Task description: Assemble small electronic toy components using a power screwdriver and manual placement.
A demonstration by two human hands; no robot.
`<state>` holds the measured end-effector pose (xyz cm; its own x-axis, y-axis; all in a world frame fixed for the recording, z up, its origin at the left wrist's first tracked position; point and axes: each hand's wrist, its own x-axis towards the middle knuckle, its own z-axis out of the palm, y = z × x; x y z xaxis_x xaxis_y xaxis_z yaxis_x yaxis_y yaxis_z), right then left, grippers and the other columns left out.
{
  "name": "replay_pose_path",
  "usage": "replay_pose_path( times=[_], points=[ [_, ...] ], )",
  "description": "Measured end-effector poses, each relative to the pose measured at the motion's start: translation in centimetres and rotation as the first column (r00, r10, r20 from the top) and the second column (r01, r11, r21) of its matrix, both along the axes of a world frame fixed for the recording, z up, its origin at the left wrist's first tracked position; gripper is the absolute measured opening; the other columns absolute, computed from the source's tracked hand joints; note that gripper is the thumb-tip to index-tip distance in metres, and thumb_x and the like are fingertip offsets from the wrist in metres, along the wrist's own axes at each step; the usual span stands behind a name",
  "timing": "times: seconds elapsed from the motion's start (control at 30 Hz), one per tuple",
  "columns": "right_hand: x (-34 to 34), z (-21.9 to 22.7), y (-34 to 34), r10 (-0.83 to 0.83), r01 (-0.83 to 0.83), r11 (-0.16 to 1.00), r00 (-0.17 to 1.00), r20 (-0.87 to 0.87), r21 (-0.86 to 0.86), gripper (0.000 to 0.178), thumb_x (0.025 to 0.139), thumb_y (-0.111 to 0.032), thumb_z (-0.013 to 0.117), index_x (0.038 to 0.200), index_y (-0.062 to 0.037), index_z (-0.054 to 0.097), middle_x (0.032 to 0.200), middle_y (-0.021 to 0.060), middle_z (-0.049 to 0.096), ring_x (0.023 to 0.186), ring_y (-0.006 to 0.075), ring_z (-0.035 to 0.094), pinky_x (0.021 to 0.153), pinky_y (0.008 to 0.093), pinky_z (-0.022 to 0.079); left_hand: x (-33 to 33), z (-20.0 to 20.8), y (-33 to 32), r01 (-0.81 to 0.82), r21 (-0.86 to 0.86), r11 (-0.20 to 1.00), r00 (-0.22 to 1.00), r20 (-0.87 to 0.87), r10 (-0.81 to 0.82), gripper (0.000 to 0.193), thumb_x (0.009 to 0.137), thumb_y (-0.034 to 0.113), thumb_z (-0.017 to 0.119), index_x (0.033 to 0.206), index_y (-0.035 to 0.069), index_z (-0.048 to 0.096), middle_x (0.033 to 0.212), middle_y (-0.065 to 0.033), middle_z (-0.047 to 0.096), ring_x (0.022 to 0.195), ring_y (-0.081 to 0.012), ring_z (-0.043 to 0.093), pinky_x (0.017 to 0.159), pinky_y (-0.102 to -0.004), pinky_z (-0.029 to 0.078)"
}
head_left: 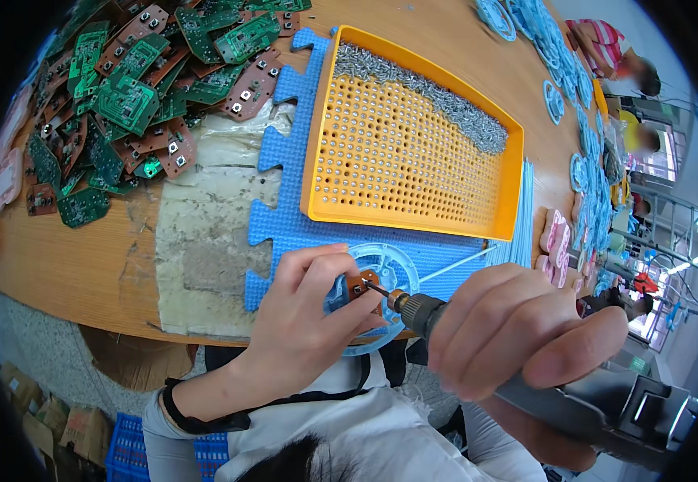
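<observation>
My left hand (297, 313) is closed, thumb and fingers pressing a small brown circuit board (355, 287) into a round light-blue plastic frame (402, 261). The frame lies at the table's near edge, partly over a blue foam mat (285, 197). My right hand (518, 329) is wrapped around a dark electric screwdriver (423, 314). Its bit points left and meets the board beside my left fingertips. Whether a screw sits under the tip is too small to tell. A thin light-blue stick (455, 264) extends from the frame toward the right.
A yellow tray (405, 225) with a perforated plate and heaped screws (437, 92) sits on the mat. Green and brown circuit boards (124, 104) pile up at the far left. Blue rods (526, 201), pink parts (556, 241) and blue frames (554, 100) lie right. Other people sit beyond.
</observation>
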<state>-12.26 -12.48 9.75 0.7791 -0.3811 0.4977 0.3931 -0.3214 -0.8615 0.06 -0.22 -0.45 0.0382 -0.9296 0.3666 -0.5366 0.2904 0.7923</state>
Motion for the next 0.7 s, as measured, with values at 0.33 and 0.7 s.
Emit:
replay_pose_path(
  times=[0.33, 0.7],
  points=[
    [1.2, 0.1, 2.0, -0.253, 0.255, 0.934, 0.967, -0.040, 0.252, 0.029, 0.089, -0.017, 0.060, 0.073, 0.0060, 0.054, 0.060, 0.0124, 0.055, 0.046, 0.0240, 0.054, 0.043, 0.0327, 0.043, 0.1, 0.3, 0.1, 0.018, 0.036, 0.999, 0.999, -0.033, -0.017, 0.035, 0.066, 0.016, 0.081, 0.097, 0.010, 0.065, 0.102, -0.0076, 0.048, 0.103, -0.0315, 0.051, 0.079, -0.0389, 0.048],
    [0.8, -1.7, 0.8, -0.122, 0.117, 0.977, 0.992, 0.018, 0.176, 0.023, 0.084, -0.016, 0.065, 0.073, 0.0037, 0.057, 0.060, 0.0092, 0.056, 0.045, 0.0220, 0.053, 0.043, 0.0325, 0.043, 0.1, 0.5, 0.0, 0.020, 0.035, 0.999, 0.999, -0.030, -0.019, 0.029, 0.068, 0.018, 0.079, 0.093, 0.007, 0.068, 0.096, -0.0081, 0.046, 0.103, -0.0330, 0.051, 0.080, -0.0399, 0.048]
  ],
)
